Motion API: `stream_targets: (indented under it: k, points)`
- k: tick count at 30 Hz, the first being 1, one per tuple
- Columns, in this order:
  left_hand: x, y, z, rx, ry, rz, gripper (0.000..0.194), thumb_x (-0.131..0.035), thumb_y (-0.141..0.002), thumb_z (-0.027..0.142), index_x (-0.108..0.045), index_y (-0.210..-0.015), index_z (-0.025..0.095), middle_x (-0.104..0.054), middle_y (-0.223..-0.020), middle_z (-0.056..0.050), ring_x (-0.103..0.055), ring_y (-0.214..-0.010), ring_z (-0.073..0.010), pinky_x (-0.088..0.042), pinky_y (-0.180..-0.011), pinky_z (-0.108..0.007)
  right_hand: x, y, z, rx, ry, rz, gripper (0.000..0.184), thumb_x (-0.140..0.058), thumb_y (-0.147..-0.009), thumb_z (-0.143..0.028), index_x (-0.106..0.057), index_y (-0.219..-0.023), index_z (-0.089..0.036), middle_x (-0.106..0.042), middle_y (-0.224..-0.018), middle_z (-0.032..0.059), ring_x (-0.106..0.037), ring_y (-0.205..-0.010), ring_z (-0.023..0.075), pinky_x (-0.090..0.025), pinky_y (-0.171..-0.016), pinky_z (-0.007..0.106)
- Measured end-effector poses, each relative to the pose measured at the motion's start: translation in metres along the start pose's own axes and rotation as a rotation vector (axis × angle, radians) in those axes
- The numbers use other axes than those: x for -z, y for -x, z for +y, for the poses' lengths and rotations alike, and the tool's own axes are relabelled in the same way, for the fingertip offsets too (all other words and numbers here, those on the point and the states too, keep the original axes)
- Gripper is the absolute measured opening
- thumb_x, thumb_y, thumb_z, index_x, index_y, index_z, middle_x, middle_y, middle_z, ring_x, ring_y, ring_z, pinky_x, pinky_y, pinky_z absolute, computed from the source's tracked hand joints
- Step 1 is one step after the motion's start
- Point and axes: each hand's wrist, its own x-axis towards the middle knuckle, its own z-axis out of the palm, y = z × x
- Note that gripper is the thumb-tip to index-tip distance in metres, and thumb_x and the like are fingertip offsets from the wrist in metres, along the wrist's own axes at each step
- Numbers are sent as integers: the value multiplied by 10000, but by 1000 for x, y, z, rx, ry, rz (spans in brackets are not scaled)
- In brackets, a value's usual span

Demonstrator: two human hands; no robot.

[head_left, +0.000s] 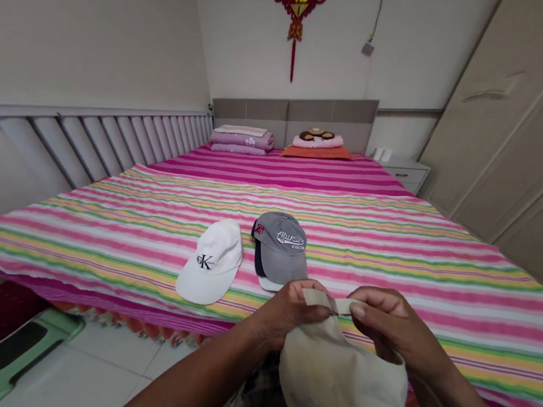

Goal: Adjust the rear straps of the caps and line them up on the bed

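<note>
A beige baseball cap (343,372) hangs between my hands at the near edge of the bed, its back strap (339,305) uppermost. My left hand (291,308) pinches the strap on one side, near the buckle. On the other side, the thumb and fingers of my right hand (383,316) are closed on the same strap. Just beyond my hands, a grey cap (283,252) with white lettering lies on the bed, with the edges of other caps showing under it. Left of that is a white cap (221,258) with black "CK" letters, its brim towards me.
The bed (118,232) has a striped cover. Folded purple bedding (242,141) and an orange pillow (315,151) lie near the headboard (259,114). A green stool (24,353) stands at lower left, a radiator (110,132) along the left wall, a nightstand (406,174) and wardrobe (504,130) at right.
</note>
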Motion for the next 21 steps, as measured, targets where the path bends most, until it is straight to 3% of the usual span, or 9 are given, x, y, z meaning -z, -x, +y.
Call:
stream_targets:
  k: [8, 13, 15, 18, 21]
  points:
    - [26, 17, 12, -193, 45, 50, 323, -799, -467, 274, -545, -593, 120, -570, -545, 6, -480, -432, -59, -345, -415, -162, 1, -17, -5, 135, -497, 299, 196, -716, -620, -248, -537, -591, -174, -339, -425, -85, -272, -373, 36, -249, -376, 167]
    - [56, 43, 10, -63, 12, 16, 415, -825, -415, 294, -627, -721, 95, -621, -631, -31, -561, -531, -102, -427, -526, -204, -12, -27, -3, 59, -503, 279, 185, -695, -657, -305, -557, -690, -186, -378, -453, -85, -314, -345, 37, -255, -339, 168]
    - [70, 56, 6, -36, -86, 39, 370, -808, -471, 296, -632, -722, 90, -607, -610, -23, -541, -512, -84, -411, -512, -190, -22, -32, -2, 49, -523, 296, 194, -694, -658, -314, -548, -701, -194, -397, -459, -89, -324, -336, 36, -268, -329, 166]
    - [85, 72, 6, -102, -147, 128, 301, -754, -582, 325, -616, -745, 114, -591, -612, -8, -522, -496, -67, -401, -493, -175, -36, -45, -4, 9, -533, 305, 217, -706, -639, -323, -551, -717, -193, -452, -474, -81, -379, -351, 42, -315, -334, 154]
    - [90, 78, 28, -259, -108, 250, 352, -755, -575, 350, -598, -806, 136, -614, -688, -24, -571, -587, -107, -447, -561, -211, -49, -71, -12, -18, -506, 247, 234, -724, -607, -305, -555, -722, -192, -512, -488, -71, -434, -372, 53, -363, -356, 153]
